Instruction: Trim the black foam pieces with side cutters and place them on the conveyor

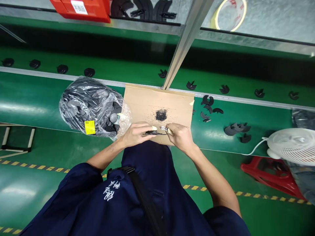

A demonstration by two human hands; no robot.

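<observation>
My left hand (137, 133) is closed on a flat black rubber part (153, 132), held edge-on over the near edge of a brown cardboard sheet (147, 101). My right hand (179, 135) is closed on a small metal-tipped trimming tool (165, 128), whose tip meets the part. A small heap of black shavings (161, 114) lies on the cardboard just beyond my hands. A clear plastic bag (92, 106) full of black parts, with a yellow label, sits to the left of the cardboard.
Loose black curved parts (209, 106) and a small stack (235, 129) lie on the green bench to the right. More parts ride the green conveyor (61, 68) behind. A metal post (183, 42) rises ahead. A white fan (291, 149) and red stool (268, 173) stand at right.
</observation>
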